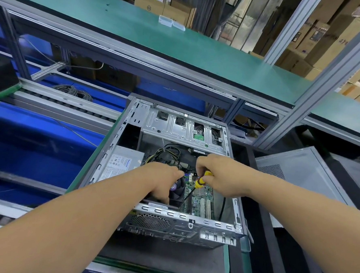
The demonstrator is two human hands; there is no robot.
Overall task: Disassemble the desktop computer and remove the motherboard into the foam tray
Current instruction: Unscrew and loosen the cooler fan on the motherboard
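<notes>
Head view: case (169, 226) is laid open on its side on a dark mat (167, 260). Motherboard (200, 197) is seated inside, near the rear wall. Left hand (161, 181) is rested on the fan (176, 192), fingers curled over it. Screwdriver (200, 181) is gripped by right hand (216, 174), fingers clamped on the yellow handle, tip down on the board. PSU (120, 162) is seen left, drive cage (184, 126) beyond.

Desktop computer case (169, 226), grey steel, lying on its side with the side panel off and interior exposed. Green motherboard (200, 198) still seated on the case floor, white expansion slots toward the case's near wall, beside the black cooler fan (176, 192).
</notes>
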